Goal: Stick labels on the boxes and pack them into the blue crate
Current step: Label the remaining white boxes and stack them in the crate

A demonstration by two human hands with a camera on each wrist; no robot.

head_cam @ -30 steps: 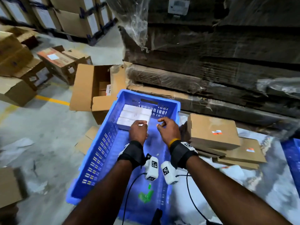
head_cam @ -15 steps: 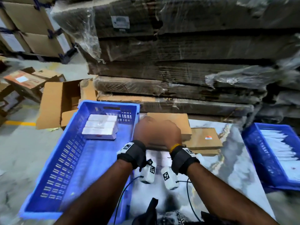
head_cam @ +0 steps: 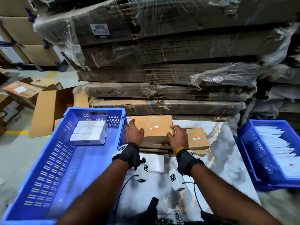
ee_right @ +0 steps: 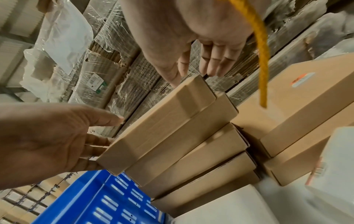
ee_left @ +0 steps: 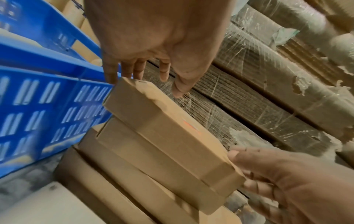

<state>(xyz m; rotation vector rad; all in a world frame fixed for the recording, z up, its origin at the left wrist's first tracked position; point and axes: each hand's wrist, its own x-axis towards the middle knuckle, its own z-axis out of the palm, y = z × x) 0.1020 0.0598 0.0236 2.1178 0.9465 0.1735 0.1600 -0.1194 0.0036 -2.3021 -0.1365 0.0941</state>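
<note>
Status: packing barely begun. To the left of your hands, the blue crate [head_cam: 48,159] holds three white boxes [head_cam: 88,132] in a row at its far end; the rest of its floor is bare. Between your hands: the top brown cardboard box [head_cam: 151,127] of a stack on the bench [head_cam: 227,159], carrying a small orange-and-white label [head_cam: 153,128]. Your left hand [head_cam: 133,133] and right hand [head_cam: 177,137] are apart, fingers spread against opposite ends, not visibly curled round it. Left to do: this box, those beneath it, and a second stack [head_cam: 197,138] just right of your right hand. Obstacles: crate wall close beside the left hand; shrink-wrapped flat cardboard bundles [head_cam: 162,70] directly beyond. Far right: second blue crate [head_cam: 246,151] of white sheets.
</note>
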